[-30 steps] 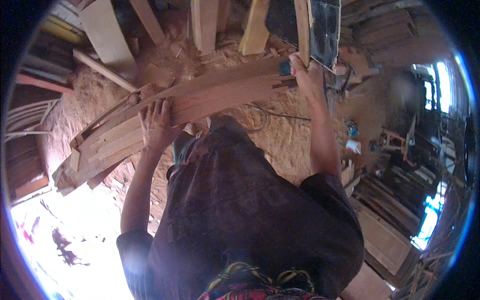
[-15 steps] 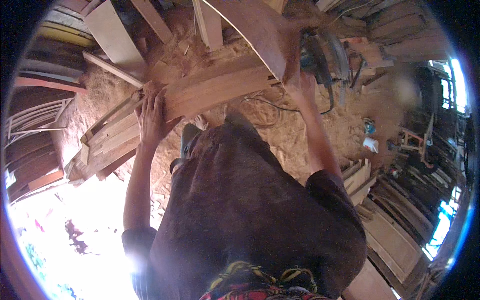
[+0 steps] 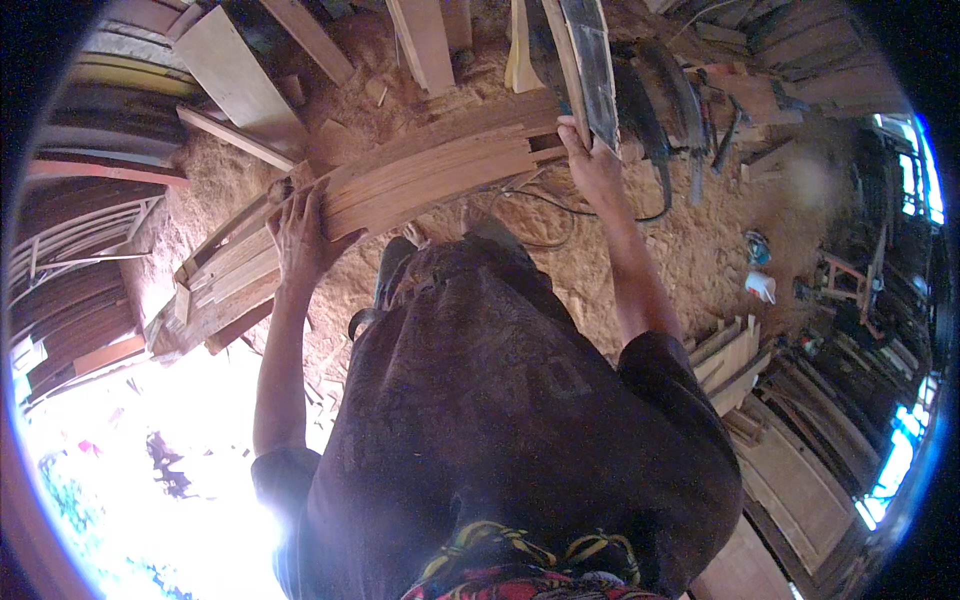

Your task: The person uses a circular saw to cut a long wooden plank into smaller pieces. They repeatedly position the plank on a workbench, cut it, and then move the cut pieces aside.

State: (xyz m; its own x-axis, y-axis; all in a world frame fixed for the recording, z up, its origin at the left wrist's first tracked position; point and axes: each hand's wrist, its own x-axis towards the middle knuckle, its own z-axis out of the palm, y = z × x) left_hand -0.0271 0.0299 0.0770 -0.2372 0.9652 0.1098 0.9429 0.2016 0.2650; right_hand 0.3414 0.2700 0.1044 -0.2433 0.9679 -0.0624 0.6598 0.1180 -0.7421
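Note:
A long reddish-brown wooden plank point(image 3: 430, 175) lies crosswise before me, a notch cut at its right end. My left hand point(image 3: 302, 228) rests on the plank's left part, fingers stretched over the wood and thumb spread to the side; it is open. My right hand point(image 3: 597, 170) is closed round the near end of a wooden board point(image 3: 590, 65), thumb on its left side. The board stands steeply on edge, with a dark face showing, and runs out past the top of the view. Fingers behind it are partly hidden.
Sawdust covers the floor point(image 3: 700, 240). A dark cable point(image 3: 555, 210) loops beyond the plank. Near the board stands a dark power tool point(image 3: 650, 120), partly hidden. A white container point(image 3: 760, 287) sits at right. Stacked timber point(image 3: 735, 360) lies lower right; loose boards point(image 3: 235, 75) lean at far left.
The board in my right hand has swung from a broad, tilted face to nearly on edge, uncovering the plank's right end. My left hand stays on the plank.

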